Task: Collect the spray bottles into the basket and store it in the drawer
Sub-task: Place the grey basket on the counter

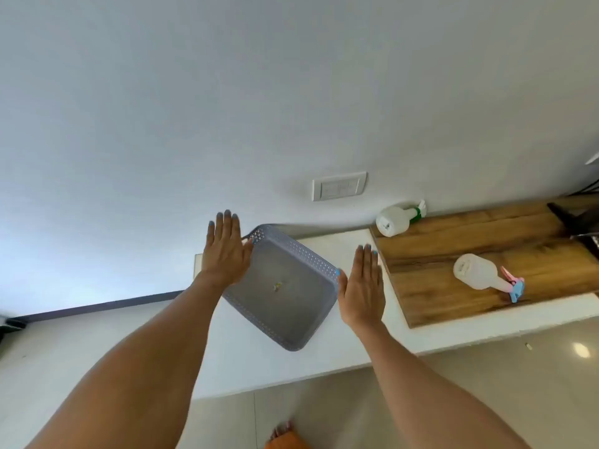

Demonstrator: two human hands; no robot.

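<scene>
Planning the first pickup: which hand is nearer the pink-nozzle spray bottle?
Right. The right hand hovers between the basket and the pink-nozzle spray bottle on the wooden board; the left hand is beyond the basket's far side.

Bright, even daylight, brightest at left on wall [227,92]. Soft, faint shadows. Glare spot on floor tile [581,350], lower right. Slight overall softness; wide-angle bending tilts countertop [97,358] edges.
</scene>
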